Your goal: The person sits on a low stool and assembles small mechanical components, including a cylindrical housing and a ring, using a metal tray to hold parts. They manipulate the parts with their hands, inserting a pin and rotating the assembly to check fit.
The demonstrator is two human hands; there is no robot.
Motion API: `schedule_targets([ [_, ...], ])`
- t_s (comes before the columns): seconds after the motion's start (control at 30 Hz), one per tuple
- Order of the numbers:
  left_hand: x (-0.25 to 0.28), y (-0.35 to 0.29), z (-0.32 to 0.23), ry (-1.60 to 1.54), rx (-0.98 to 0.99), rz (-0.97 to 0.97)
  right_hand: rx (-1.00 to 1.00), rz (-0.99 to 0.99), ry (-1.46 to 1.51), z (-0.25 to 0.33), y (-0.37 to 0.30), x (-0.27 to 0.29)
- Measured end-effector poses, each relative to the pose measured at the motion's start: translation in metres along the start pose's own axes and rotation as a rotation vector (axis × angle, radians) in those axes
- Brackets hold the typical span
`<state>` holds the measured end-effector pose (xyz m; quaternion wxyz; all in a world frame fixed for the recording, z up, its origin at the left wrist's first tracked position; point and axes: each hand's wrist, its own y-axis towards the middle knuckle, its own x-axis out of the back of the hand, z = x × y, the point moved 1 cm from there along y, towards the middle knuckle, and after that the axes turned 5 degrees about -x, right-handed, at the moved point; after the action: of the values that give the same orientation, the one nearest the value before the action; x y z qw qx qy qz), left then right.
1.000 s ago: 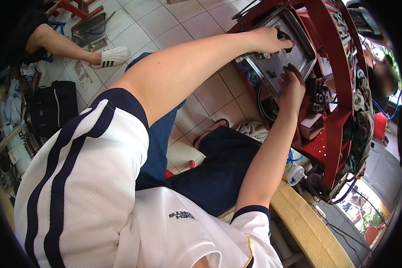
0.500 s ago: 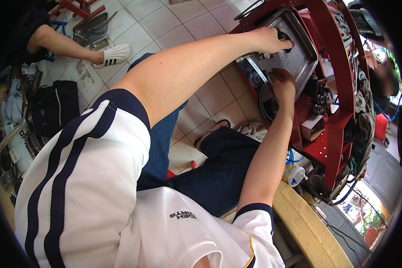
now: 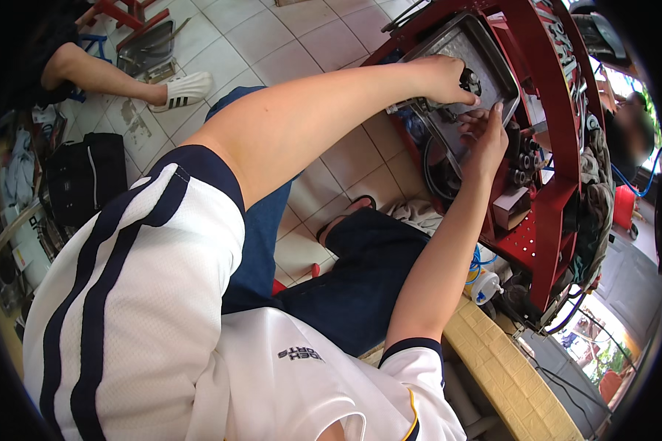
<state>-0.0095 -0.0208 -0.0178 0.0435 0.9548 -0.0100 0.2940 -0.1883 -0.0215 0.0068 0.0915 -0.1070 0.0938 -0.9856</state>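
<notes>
My left hand grips a small dark metal part with a rounded end, above a shallow grey metal tray. The thumb points down along the part. Just below, my right hand is lifted over the tray's near side, its fingers half curled and apart, with nothing visible in them. Its fingertips come close to the lower end of the held part; I cannot tell whether they touch it.
The tray sits on a red metal tool cart with wrenches and dark sockets. A yellow padded bench lies at lower right. A black bag rests at left, near another person's white shoe on the tiled floor.
My right hand has moved up and to the right from the tray's edge, its fingers spreading. My left hand has lowered slightly with the metal part and turned a little.
</notes>
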Motion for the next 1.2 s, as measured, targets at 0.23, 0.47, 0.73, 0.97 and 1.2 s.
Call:
schedule_targets([
  [0.23, -0.007, -0.030, -0.034, 0.275, -0.268, -0.359, 0.283, -0.228, -0.478, 0.026, -0.022, -0.016],
  [0.47, -0.017, -0.022, -0.038, 0.102, -0.341, -0.582, 0.512, -0.323, -0.521, 0.021, -0.023, -0.014],
  [0.73, -0.001, 0.006, -0.015, -0.533, -0.114, 0.310, 0.504, -0.266, -0.382, 0.013, -0.013, -0.009],
  [0.97, -0.001, -0.005, -0.020, -0.442, -0.279, 0.037, 0.181, -0.066, 0.025, 0.000, 0.004, 0.002],
  [1.2, 0.000, -0.004, -0.024, -0.304, -0.122, 0.007, 0.240, -0.073, 0.274, -0.001, 0.002, -0.002],
])
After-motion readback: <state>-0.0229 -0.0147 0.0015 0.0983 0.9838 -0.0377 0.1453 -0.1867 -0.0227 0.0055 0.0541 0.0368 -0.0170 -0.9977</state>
